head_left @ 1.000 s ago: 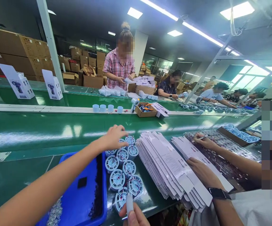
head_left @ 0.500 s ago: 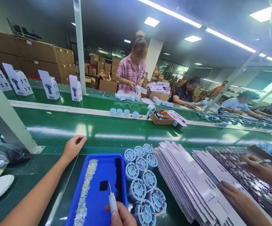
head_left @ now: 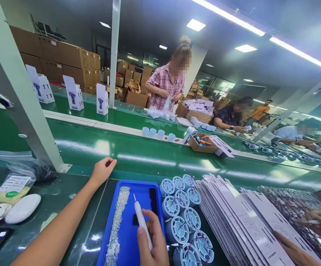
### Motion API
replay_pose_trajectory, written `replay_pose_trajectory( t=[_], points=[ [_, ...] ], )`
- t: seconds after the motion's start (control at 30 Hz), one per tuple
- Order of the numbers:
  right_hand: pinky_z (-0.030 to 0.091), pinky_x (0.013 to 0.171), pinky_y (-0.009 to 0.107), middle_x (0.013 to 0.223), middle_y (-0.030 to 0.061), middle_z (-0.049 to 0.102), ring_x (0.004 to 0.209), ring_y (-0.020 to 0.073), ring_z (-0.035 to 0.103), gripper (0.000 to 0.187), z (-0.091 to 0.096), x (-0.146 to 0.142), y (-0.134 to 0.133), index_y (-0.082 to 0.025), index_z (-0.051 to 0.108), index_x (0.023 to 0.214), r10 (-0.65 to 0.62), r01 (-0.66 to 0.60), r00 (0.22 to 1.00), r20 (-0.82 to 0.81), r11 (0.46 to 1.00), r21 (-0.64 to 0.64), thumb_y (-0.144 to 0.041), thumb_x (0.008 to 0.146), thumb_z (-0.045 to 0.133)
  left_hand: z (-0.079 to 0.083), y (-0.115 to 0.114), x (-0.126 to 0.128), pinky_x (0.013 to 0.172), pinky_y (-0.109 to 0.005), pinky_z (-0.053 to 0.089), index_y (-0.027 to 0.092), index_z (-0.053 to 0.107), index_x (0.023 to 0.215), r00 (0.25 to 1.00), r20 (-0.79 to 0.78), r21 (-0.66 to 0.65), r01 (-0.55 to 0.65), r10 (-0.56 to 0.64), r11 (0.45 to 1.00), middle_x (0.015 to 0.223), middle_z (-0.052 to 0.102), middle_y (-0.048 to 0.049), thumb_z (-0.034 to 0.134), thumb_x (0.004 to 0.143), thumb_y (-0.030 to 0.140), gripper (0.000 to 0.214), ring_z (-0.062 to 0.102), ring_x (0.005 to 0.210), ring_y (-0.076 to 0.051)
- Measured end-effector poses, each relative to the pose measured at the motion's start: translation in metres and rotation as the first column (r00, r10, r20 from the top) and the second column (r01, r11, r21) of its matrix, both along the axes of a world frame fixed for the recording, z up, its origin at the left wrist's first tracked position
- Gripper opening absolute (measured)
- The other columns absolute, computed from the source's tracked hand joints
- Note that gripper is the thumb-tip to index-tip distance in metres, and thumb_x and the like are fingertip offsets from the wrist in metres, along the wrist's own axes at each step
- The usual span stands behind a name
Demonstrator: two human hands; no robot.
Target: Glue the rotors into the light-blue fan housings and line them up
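My right hand [head_left: 156, 236] is closed around a slim white pen-shaped tool [head_left: 143, 221] with a thin metal tip pointing up and away. It is over a blue tray [head_left: 132, 236]. Along the tray's left side lies a strip of small whitish pieces [head_left: 116, 221]; a dark strip of tiny pieces [head_left: 153, 199] runs along its right. A small black square [head_left: 135, 219] is partly hidden behind the tool. My left hand [head_left: 103, 170] rests with curled fingers at the edge of the green belt; whatever they hold, if anything, is hidden.
Several light-blue round housings with wires [head_left: 181, 229] stand right of the tray, beside stacked flat white cartons [head_left: 232, 218]. A co-worker's hands [head_left: 317, 218] work at far right. Bags [head_left: 13, 184] and a white oval object [head_left: 23, 208] lie left, near a metal post [head_left: 30, 92].
The view has turned left, so things sit farther right. My right hand has lifted the tool, showing more of it, and its tip has moved off the black square toward the whitish strip.
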State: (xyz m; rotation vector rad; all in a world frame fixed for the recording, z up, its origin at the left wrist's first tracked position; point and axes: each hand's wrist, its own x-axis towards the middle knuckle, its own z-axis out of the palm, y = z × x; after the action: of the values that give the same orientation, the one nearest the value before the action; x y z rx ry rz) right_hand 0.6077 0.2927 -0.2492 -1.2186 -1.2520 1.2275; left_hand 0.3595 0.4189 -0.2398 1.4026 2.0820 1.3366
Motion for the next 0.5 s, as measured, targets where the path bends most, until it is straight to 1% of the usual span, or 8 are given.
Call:
replay_pose_trajectory(
  t=[0.1,0.23,0.33,0.43,0.5],
  points=[
    [0.034,0.054,0.025,0.069,-0.0029,0.050,0.056,0.0134,0.042,0.050,0.003,-0.006,0.005,-0.021,0.060,0.110,0.015,-0.015,1.000,-0.017,1.000,0.006,-0.064,0.088,0.051,-0.002,0.001,-0.001,0.057,-0.027,0.038,0.020,0.055,0.062,1.000,0.010,0.003,0.023,-0.023,1.000,0.058,0.055,0.0009,0.047,0.075,0.053,0.036,0.051,0.058,-0.018],
    [0.035,0.059,0.026,0.074,-0.0019,0.053,0.061,0.0146,0.045,0.040,0.007,-0.009,0.009,-0.022,0.057,0.104,0.031,-0.031,0.999,0.015,0.999,0.034,-0.058,0.091,0.049,-0.005,0.002,-0.002,0.059,-0.027,0.040,0.020,0.057,0.063,0.998,0.018,0.000,0.064,-0.064,0.998,0.061,0.058,0.0005,0.048,0.075,0.053,0.036,0.054,0.062,-0.019],
    [0.035,0.058,0.026,0.074,-0.0024,0.054,0.060,0.0142,0.045,0.033,0.011,-0.009,0.014,-0.022,0.055,0.101,0.044,-0.046,0.998,0.040,0.997,0.056,-0.053,0.091,0.050,-0.007,0.002,-0.003,0.060,-0.027,0.040,0.020,0.058,0.065,0.997,0.016,-0.012,0.079,-0.079,0.997,0.062,0.058,0.0006,0.048,0.076,0.052,0.035,0.054,0.063,-0.019],
    [0.035,0.055,0.024,0.072,-0.0027,0.054,0.059,0.0136,0.047,0.028,0.012,-0.010,0.021,-0.022,0.056,0.096,0.024,-0.029,0.998,0.063,0.995,0.092,-0.049,0.090,0.052,-0.007,0.002,-0.002,0.060,-0.027,0.039,0.020,0.057,0.065,0.996,0.004,-0.023,0.084,-0.084,0.996,0.062,0.057,0.0008,0.047,0.077,0.053,0.036,0.054,0.063,-0.019],
    [0.036,0.054,0.024,0.070,-0.0026,0.055,0.057,0.0135,0.049,0.028,0.010,-0.011,0.027,-0.022,0.058,0.093,-0.012,0.002,0.998,0.069,0.990,0.141,-0.049,0.089,0.053,-0.004,0.002,-0.002,0.061,-0.027,0.039,0.020,0.058,0.065,0.996,-0.004,-0.025,0.090,-0.090,0.996,0.062,0.057,0.0007,0.046,0.077,0.054,0.037,0.055,0.063,-0.019]
  ],
)
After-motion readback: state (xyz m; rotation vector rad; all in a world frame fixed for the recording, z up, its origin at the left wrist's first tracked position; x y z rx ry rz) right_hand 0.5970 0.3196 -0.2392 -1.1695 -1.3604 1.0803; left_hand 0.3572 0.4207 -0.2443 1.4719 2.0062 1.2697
